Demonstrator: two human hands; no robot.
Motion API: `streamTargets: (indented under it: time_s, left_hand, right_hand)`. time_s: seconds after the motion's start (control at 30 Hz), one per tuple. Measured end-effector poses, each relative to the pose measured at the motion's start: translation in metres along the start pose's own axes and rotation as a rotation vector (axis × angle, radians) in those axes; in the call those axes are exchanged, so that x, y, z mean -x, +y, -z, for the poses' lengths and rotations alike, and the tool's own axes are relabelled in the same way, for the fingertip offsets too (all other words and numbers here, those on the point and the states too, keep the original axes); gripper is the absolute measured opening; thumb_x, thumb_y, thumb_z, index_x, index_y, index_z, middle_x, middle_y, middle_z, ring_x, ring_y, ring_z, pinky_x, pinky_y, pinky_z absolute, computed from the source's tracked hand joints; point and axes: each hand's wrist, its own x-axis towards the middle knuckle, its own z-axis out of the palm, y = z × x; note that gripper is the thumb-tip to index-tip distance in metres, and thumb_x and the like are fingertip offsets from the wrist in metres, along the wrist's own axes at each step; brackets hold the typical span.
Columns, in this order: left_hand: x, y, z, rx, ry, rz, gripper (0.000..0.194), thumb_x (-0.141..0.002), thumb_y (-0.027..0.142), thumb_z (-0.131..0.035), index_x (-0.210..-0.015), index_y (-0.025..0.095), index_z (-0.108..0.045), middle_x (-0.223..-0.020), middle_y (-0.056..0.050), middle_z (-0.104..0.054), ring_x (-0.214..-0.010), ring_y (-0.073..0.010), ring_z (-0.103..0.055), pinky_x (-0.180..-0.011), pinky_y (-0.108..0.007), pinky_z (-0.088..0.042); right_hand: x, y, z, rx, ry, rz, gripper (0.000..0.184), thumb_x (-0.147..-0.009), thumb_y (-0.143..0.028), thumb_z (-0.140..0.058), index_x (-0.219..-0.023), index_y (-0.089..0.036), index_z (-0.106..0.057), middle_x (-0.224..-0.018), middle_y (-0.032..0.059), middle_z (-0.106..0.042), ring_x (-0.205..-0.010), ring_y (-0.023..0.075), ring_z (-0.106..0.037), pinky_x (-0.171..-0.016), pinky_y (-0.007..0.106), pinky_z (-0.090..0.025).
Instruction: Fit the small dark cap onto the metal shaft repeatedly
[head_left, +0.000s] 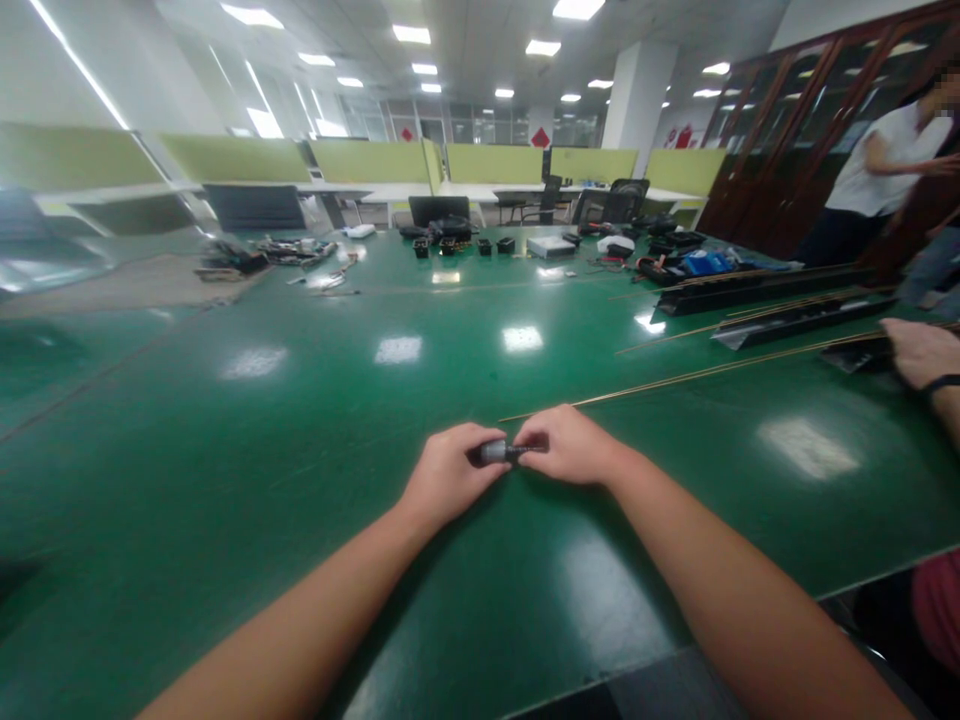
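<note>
We had a small dark cylinder (493,452) with a pale grey band between our two hands, above the green surface (337,530). Its long axis ran nearly straight across our view, from left to right. The fingers of our left hand (446,478) were closed around its thicker end, while those of our right hand (574,445) pinched the slimmer, darker end, so neither hand was clearly nearer. Between the two grips, the banded part lay bare, closer to the left fingertips. We could not tell whether the cylinder touched the surface. Thin golden rods (675,378) reached in from the right, their ends just beyond our hands, and another person's hand (922,352) rested well off to our right.
</note>
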Motion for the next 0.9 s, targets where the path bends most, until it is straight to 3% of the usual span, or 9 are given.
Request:
streamTargets:
  time_s: [0.9]
  left_hand:
    - [-0.0013, -0.0010, 0.0006, -0.015, 0.022, 0.034, 0.026, -0.073, 0.025, -0.077, -0.098, 0.024, -0.073, -0.095, -0.001, -0.073, -0.084, -0.0181, -0.067, -0.083, -0.030, -0.053]
  right_hand:
    - [0.0017, 0.0022, 0.0039, -0.029, 0.026, -0.023, 0.013, -0.075, -0.020, -0.070, -0.087, -0.019, -0.075, -0.079, 0.0015, -0.073, -0.068, 0.0134, -0.062, -0.062, 0.023, -0.042]
